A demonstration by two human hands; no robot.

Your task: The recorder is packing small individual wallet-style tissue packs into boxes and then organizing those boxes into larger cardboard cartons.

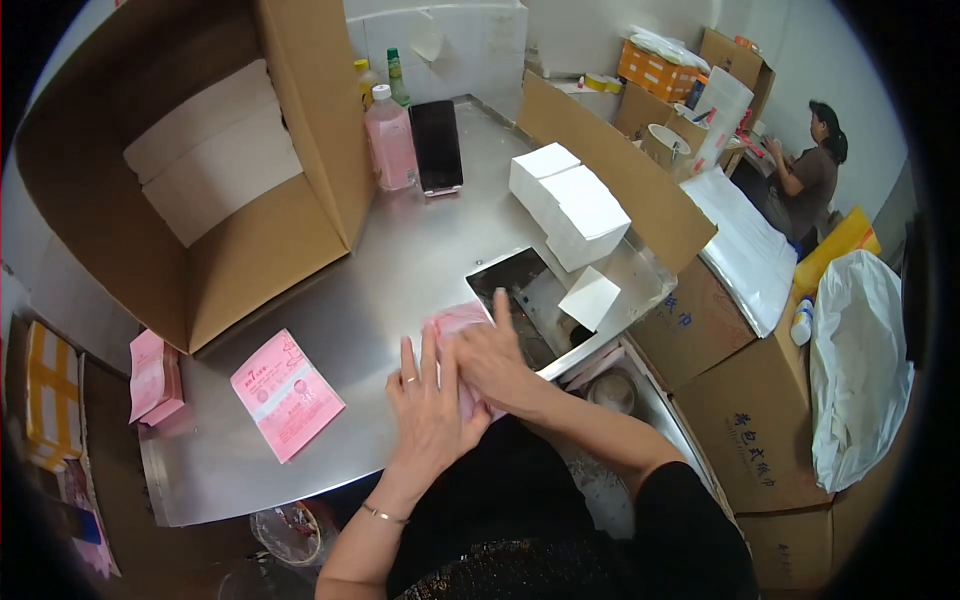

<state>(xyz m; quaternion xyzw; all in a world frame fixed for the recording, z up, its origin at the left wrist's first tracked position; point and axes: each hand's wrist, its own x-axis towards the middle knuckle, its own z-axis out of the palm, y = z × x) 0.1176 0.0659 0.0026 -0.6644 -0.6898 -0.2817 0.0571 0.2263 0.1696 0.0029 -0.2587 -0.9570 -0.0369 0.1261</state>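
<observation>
A pink printed packet (462, 318) lies at the front edge of the metal table, partly hidden under both my hands. My left hand (428, 405) rests flat over it, fingers straight and slightly apart, with a ring on one finger. Crossing in from the right, my right hand (492, 365) has its index finger stretched out while the other fingers curl down on the packet; their tips are hidden. To the left lies another pink packet (288, 395) with a pale band across it. Beyond it stands a pink stack of packets (155, 378) by the carton.
A large open carton (265, 245) leans over the left side. White cards (580, 210) are stacked by a rectangular opening (520, 300), with a loose card (590, 298) at its rim. A phone (437, 148) and pink bottle (390, 140) stand behind. Another person (808, 175) sits far right.
</observation>
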